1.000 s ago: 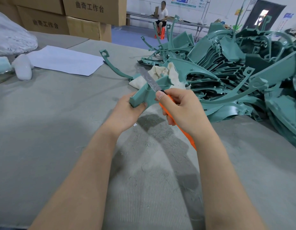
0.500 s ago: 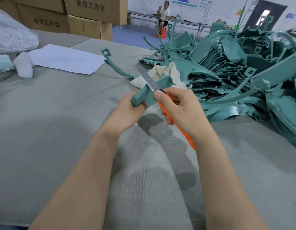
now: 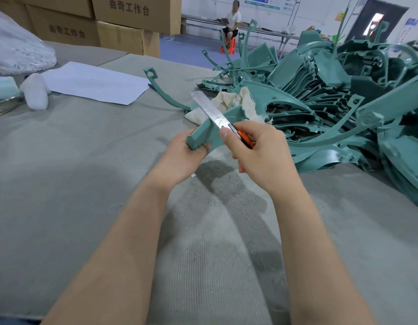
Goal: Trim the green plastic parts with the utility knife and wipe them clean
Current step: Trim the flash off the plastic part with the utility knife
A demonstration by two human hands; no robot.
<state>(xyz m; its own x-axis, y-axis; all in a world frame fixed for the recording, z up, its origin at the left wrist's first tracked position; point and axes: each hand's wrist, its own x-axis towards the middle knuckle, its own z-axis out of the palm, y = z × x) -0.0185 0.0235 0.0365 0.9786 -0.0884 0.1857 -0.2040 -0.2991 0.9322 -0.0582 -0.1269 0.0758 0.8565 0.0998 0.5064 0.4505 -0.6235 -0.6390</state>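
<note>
1. Head view: one green part [image 3: 203, 133] was held up over the table [image 3: 62, 172], its near end gripped in the left hand [image 3: 180, 158] with the fingers curled round it.
2. The utility knife [image 3: 218, 119] was clamped in the right hand [image 3: 264, 153]. The orange handle was wrapped by the fingers, the thumb was laid near the blade root, and a long blade was extended away from the body.
3. The blade was laid across the top edge of the held part. Exact contact could not be told.
4. The step in hand was judged to be trimming, with an edge being shaved. Thin shavings [image 3: 217, 181] were seen scattered on the table below the hands.
5. Wiping was judged not yet begun on this part. A pale cloth [image 3: 229, 102] was seen just beyond the hands, against the pile of green parts [image 3: 344, 102].
6. The pile was heaped on the right side of the table, well apart from a paper sheet [image 3: 95, 82] and cardboard boxes [image 3: 133, 17] at far left.
7. The next move was judged to call for a shallow, steady stroke along the edge, directed away from the holding hand, with the part kept braced. After that a hand would need to be freed for the cloth.
8. Risk was noted: much blade was exposed, so a slip toward the left fingers or a gouge in the part was judged possible.
</note>
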